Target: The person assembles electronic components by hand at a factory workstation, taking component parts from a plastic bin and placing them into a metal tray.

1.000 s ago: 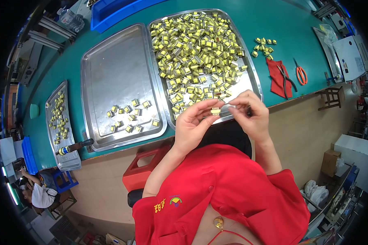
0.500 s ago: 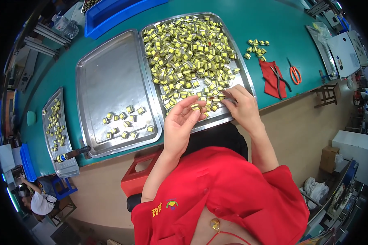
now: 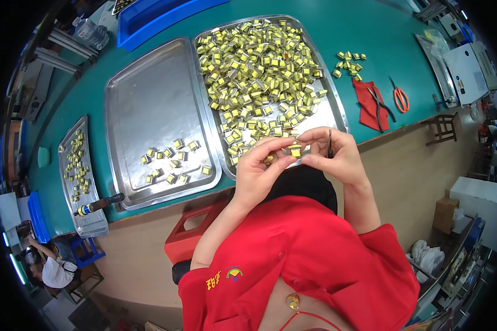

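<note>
Between the fingertips of both hands is a small transformer (image 3: 295, 150), wrapped in yellow with metal sides. My left hand (image 3: 262, 168) pinches it from the left, thumb and forefinger closed. From the other side my right hand (image 3: 339, 160) grips it too, and a thin dark tool (image 3: 330, 144) sticks up among its fingers; the tool's kind cannot be made out. Both hands are over the front edge of a metal tray (image 3: 332, 118) heaped with such transformers (image 3: 259, 71). Several more transformers (image 3: 174, 164) lie spread in the near part of a second metal tray (image 3: 154, 105) to the left.
At far left stands a narrow tray (image 3: 94, 223) of transformers, a screwdriver-like tool (image 3: 99, 206) across its edge. To the right are loose transformers (image 3: 349, 65), a red cloth (image 3: 367, 107), pliers (image 3: 382, 105) and orange-handled scissors (image 3: 401, 100). A blue bin (image 3: 149, 25) sits behind.
My hands have come together and drawn toward me, off the heap to the tray's front edge. A transformer now shows between both hands' fingertips.
</note>
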The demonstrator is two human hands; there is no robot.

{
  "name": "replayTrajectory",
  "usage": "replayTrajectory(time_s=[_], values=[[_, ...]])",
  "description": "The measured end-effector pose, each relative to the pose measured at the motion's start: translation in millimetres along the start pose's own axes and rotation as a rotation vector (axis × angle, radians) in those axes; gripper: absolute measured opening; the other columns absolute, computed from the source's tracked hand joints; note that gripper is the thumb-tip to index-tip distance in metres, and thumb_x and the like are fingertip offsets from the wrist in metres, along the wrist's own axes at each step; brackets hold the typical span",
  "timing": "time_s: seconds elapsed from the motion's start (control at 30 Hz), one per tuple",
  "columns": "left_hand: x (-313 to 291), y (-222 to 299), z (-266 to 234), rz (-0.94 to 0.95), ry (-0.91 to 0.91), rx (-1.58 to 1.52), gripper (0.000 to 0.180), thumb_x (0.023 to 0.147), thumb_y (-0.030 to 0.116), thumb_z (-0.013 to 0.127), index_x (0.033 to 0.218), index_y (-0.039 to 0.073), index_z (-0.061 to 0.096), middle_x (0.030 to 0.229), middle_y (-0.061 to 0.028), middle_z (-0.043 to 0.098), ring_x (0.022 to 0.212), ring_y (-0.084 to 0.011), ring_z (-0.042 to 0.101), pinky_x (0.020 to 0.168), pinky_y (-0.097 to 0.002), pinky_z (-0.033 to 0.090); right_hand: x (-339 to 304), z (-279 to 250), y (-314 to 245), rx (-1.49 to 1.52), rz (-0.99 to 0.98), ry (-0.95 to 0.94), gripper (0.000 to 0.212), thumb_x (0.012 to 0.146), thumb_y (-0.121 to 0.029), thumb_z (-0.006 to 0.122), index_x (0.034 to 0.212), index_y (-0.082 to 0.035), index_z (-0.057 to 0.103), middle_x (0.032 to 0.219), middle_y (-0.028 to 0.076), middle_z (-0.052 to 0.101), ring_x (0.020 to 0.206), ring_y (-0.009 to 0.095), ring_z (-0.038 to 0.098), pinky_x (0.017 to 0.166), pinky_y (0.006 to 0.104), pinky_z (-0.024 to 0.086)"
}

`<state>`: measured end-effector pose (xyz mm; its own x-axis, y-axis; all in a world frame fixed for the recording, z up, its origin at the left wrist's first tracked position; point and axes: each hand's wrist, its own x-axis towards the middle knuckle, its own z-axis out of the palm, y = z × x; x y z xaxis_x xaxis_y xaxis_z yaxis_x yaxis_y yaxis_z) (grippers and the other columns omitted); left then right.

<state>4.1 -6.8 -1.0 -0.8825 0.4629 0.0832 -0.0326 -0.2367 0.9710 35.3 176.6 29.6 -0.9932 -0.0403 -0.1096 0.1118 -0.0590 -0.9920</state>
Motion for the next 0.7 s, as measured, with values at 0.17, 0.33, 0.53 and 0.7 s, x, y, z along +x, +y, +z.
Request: replayTrajectory(time_s=[0.17, 0.33, 0.53, 0.7], values=[[-2, 1, -1, -0.021, 0.025, -0.053, 0.03, 0.081, -0.001, 0.065, 0.111, -0.001, 0.061, 0.094, -0.0035, 0.056, 0.078, -0.0078, 0.052, 0.072, -0.0202, 0.043, -4, 3, 11, 0.084, -0.054, -0.019, 0.03, 0.077, 0.005, 0.069, 0.105, 0.005, 0.059, 0.085, 0.003, 0.064, 0.062, 0.0, 0.047, 0.054, 0.0148, 0.037], [-3, -1, -2, -0.003, 0.03, -0.059, 0.03, 0.081, -0.002, 0.065, 0.111, 0.0, 0.062, 0.09, -0.0027, 0.054, 0.077, -0.0076, 0.05, 0.07, -0.0204, 0.043, -4, 7, 12, 0.07, -0.052, -0.003, 0.03, 0.077, 0.005, 0.069, 0.105, 0.005, 0.059, 0.084, 0.003, 0.063, 0.062, 0.0, 0.047, 0.054, 0.0151, 0.037], [-3, -1, -3, -0.003, 0.023, -0.061, 0.032, 0.081, -0.001, 0.065, 0.113, 0.0, 0.061, 0.09, -0.0025, 0.053, 0.078, -0.0078, 0.049, 0.071, -0.0205, 0.043, -4, 6, 15, 0.052, -0.058, 0.003, 0.029, 0.077, 0.005, 0.068, 0.104, 0.005, 0.059, 0.083, 0.002, 0.063, 0.061, 0.0, 0.046, 0.053, 0.0152, 0.036], [-2, 0, -3, -0.028, -0.006, -0.086, 0.035, 0.083, 0.002, 0.065, 0.117, 0.001, 0.059, 0.09, -0.0018, 0.053, 0.079, -0.0076, 0.049, 0.072, -0.0203, 0.042, -4, 9, 12, -0.025, -0.082, 0.032, 0.03, 0.074, 0.008, 0.069, 0.103, 0.004, 0.06, 0.084, 0.002, 0.06, 0.062, 0.001, 0.045, 0.053, 0.0153, 0.033]])
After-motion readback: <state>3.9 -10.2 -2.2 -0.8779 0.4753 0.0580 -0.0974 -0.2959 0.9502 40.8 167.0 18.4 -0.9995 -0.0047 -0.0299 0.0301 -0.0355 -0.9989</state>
